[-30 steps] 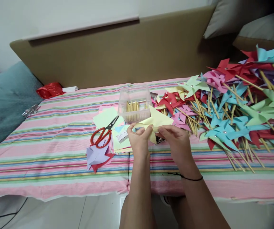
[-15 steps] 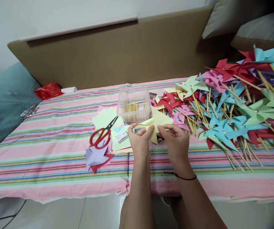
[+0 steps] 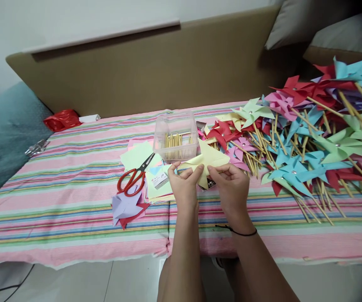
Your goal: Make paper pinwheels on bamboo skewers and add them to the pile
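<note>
A pale yellow paper piece [image 3: 211, 157] with pointed flaps is held up between both hands. My left hand [image 3: 185, 182] pinches its left side, and my right hand [image 3: 233, 186] grips its lower right edge. Just behind the paper stands a clear plastic box [image 3: 175, 154] with short wooden sticks [image 3: 174, 140] in it. Left of my left hand, red-handled scissors [image 3: 136, 176] lie on a stack of coloured paper sheets [image 3: 138, 154]. Purple cut paper [image 3: 127, 206] rests over a red piece near the scissor handles. Small items partly show beneath the yellow paper, too hidden to name.
Many finished paper pinwheels [image 3: 294, 172] on sticks are heaped at the right. A striped cloth [image 3: 58, 201] covers the seat. Red plastic [image 3: 63, 120] and a white object [image 3: 89, 118] lie at the back left, near a teal cushion [image 3: 7, 134].
The view has shifted slightly. Both hands keep nearly the same hold on the yellow paper, whose right flap now lies a little differently over the right fingers.
</note>
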`<state>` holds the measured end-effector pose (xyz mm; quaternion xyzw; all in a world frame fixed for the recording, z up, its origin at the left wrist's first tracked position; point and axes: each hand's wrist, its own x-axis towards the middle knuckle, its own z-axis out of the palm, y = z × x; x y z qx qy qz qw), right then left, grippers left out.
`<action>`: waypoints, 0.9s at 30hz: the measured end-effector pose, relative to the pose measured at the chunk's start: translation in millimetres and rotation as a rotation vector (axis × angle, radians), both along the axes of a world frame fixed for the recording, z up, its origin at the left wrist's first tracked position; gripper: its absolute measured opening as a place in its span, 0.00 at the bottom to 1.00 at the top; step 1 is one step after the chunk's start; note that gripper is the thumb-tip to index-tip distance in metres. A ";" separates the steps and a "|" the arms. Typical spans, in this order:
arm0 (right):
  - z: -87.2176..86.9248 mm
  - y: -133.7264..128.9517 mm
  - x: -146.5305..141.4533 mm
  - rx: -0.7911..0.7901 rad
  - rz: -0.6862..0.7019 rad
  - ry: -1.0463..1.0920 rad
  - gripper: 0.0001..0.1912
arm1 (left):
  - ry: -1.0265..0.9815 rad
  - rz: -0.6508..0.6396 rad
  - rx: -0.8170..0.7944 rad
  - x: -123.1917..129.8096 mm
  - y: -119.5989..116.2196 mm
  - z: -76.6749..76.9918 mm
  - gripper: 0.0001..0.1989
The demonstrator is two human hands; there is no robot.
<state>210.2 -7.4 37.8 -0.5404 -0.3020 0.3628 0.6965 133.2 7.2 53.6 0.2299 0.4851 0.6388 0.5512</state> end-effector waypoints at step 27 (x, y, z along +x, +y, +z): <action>0.7 -0.8 0.5 0.000 0.005 -0.033 0.08 | 0.012 0.020 0.007 1.1 -0.3 1.6 0.34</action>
